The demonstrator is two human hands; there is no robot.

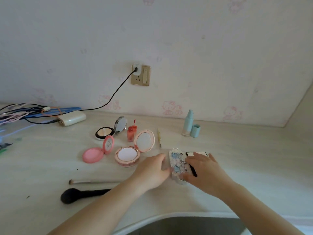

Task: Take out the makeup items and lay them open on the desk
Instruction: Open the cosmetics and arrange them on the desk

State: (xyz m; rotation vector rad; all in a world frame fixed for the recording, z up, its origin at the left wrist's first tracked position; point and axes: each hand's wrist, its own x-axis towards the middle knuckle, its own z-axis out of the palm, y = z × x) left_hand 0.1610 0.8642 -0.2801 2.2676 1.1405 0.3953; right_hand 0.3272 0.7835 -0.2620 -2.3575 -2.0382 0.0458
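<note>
Both hands low center on the desk (pixel 237 150), working a glittery blue palette (pixel 177 161): left hand (pixel 152 170) gripping its left edge, right hand (pixel 203 168) pressing fingers on its right side, over a black-framed lid (pixel 196 153). Left of that, already open: pink blush compact (pixel 94 154), cushion compact (pixel 127 156), powder compact (pixel 104 133). Brushes (pixel 84 194) lower left.

We are seeing a pink blush compact (pixel 94 154), a black brush (pixel 81 195), a pale-blue bottle (pixel 188 123) and pink cat-patterned wallpaper (pixel 171 107).
</note>
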